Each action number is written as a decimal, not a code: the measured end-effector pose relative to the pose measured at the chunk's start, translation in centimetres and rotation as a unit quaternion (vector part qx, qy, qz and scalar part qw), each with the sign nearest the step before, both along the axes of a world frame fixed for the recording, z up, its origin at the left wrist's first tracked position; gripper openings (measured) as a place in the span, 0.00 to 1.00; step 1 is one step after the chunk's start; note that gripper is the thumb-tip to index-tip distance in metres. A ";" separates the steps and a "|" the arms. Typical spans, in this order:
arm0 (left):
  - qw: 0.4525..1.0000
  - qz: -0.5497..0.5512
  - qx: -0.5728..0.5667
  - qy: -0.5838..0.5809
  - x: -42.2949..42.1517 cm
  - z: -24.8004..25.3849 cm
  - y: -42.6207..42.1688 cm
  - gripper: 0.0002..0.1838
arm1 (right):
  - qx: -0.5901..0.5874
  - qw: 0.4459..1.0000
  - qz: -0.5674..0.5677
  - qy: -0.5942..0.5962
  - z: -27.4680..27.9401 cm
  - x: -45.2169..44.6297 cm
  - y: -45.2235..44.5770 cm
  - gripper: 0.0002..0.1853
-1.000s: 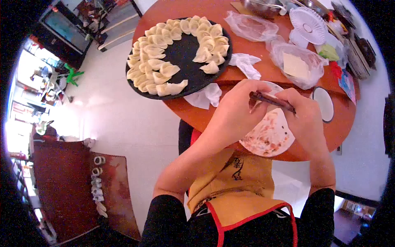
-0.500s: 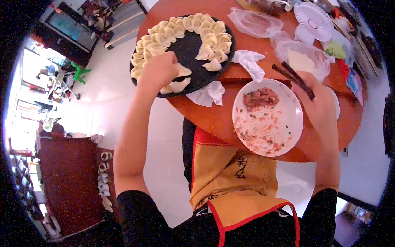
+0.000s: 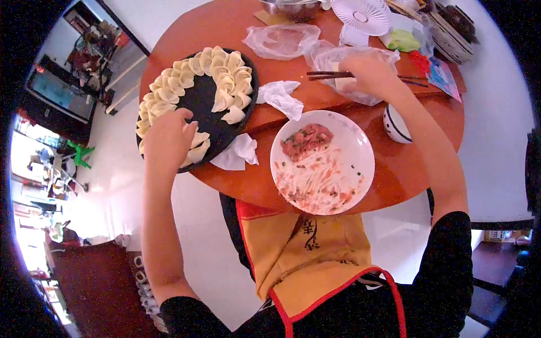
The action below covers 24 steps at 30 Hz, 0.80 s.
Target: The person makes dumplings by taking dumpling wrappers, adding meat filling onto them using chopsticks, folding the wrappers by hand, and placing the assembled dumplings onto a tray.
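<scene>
My left hand (image 3: pixel 172 135) is over the lower part of the round black tray (image 3: pixel 205 98), its curled fingers at the dumplings (image 3: pixel 164 90) there; whatever is between the fingertips is hidden. Dark chopsticks (image 3: pixel 414 80) lie crosswise in my right hand (image 3: pixel 369 76), which reaches the stack of pale wrappers (image 3: pixel 344 81) on a clear plastic bag (image 3: pixel 324 56). Nearest my body, a white plate (image 3: pixel 363 163) bears a lump of pink meat filling (image 3: pixel 307 141) and smears of it.
Crumpled tissues (image 3: pixel 282 98) (image 3: pixel 239 153) lie between tray and plate. A small white bowl (image 3: pixel 396 125) stands right of the plate. Farther back are another plastic bag (image 3: pixel 282 40), a white ribbed dish (image 3: pixel 360 16), a metal bowl (image 3: pixel 290 8) and a green item (image 3: pixel 403 40).
My right hand has moved from beside the plate to the wrappers, the chopsticks now crosswise. My left hand went from above the plate to the tray and remains there. The view has shifted.
</scene>
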<state>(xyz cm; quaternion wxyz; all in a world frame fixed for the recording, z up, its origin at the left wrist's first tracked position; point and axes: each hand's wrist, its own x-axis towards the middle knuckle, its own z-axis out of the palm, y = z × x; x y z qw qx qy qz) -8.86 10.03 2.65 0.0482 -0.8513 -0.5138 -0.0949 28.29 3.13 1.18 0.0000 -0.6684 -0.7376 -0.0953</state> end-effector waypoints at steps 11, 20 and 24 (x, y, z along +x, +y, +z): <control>0.926 -0.145 -0.120 -0.327 3.1 0.9 -8.9 0.09 | -0.009 0.989 0.052 0.136 -1.1 2.7 0.5 0.13; 0.887 -0.151 -0.193 -0.392 4.3 -0.9 -10.8 0.08 | -0.129 0.968 -0.022 0.212 0.1 3.8 1.2 0.15; 0.869 -0.152 -0.219 -0.416 4.6 -2.1 -10.8 0.07 | -0.128 0.969 -0.022 0.209 -0.6 4.4 1.8 0.17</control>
